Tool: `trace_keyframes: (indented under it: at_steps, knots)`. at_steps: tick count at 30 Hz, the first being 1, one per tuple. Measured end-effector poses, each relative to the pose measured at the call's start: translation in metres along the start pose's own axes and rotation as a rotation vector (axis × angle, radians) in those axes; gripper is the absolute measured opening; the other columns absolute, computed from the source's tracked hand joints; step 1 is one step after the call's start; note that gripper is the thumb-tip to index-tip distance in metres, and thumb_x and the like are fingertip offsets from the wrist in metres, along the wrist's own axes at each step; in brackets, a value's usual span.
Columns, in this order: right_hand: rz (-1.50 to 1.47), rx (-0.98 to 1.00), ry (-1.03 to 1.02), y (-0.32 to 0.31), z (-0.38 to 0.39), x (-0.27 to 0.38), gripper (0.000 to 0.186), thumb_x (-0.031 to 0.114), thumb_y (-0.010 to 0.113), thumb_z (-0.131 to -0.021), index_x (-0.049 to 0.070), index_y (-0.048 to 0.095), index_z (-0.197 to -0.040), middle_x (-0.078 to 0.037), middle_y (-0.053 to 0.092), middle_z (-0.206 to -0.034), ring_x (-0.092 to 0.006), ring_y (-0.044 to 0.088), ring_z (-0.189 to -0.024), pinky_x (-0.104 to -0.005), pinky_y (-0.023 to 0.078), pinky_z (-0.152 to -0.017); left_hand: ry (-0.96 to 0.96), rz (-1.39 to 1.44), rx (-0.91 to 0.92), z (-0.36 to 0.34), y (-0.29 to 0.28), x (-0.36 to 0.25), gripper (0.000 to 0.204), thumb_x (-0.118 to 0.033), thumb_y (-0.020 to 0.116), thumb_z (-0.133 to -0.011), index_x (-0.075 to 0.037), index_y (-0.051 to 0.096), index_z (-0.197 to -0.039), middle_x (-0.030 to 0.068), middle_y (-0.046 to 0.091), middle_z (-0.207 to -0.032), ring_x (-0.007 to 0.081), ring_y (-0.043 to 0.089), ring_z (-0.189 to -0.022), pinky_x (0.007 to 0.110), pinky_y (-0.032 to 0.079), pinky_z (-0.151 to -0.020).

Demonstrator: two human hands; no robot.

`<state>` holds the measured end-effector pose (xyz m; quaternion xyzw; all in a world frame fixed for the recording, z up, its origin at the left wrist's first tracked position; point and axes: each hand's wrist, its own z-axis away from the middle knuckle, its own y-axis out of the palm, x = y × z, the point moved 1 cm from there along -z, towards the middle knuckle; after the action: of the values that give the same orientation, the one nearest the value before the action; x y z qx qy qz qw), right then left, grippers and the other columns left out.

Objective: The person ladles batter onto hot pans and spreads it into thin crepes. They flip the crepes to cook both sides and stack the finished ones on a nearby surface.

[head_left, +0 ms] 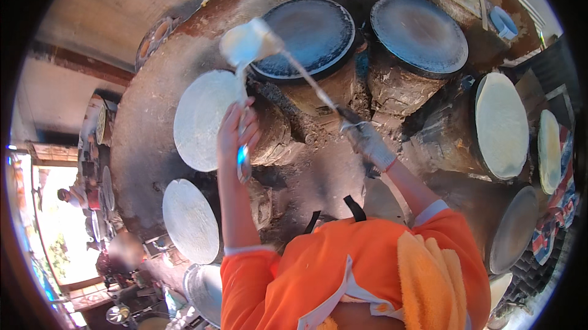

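Observation:
My left hand (237, 126) is closed round a ladle (239, 48), its shiny handle end sticking out below the fist. Its motion-blurred bowl is raised between the pale flatbread griddle on the left and the dark griddle beyond. My right hand (367, 143), in a pale glove, grips the dark handle of a long, batter-coated tool (306, 77). That tool's far end overlaps the ladle bowl; blur hides its shape and whether they touch. Nearest the left hand, a round sheet of pale batter (205, 120) covers a griddle. Ahead is a bare dark griddle (309, 36).
Another bare griddle (419, 33) stands ahead right. Batter-covered rounds lie at right (502, 125) and lower left (191, 221). A grey griddle (514, 229) is at lower right. A blue-white mug (503, 22) sits on the far-right ledge. Another person (76, 197) is at far left.

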<state>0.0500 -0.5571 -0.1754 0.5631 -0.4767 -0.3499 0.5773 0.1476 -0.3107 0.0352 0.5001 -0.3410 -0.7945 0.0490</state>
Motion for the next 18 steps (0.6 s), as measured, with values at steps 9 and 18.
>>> trace_keyframes:
  at_steps: [9,18]
  knots:
    - [1.747,-0.894,-0.361,0.023,-0.070,0.108,0.037,0.020,0.046,-0.090,0.008,0.046,-0.125,-0.014,0.057,-0.084,-0.0243,0.059,-0.077,-0.0280,0.050,-0.062,0.439,-1.268,-0.064,-0.237,0.022,0.094,0.033,-0.020,0.044,-0.090,-0.006,0.041,-0.120,0.0129,0.052,-0.072,0.0260,0.054,-0.051,0.038,0.044,-0.047]
    - [2.087,-1.082,0.067,0.098,-0.094,0.097,0.025,0.022,0.049,-0.088,0.005,0.060,-0.104,-0.015,0.065,-0.085,-0.0282,0.062,-0.078,-0.0346,0.048,-0.068,0.515,-2.289,0.087,-0.289,-0.001,0.069,0.062,-0.007,0.048,-0.082,-0.014,0.025,-0.139,0.0148,0.054,-0.088,0.0297,0.062,-0.064,0.040,0.051,-0.052]
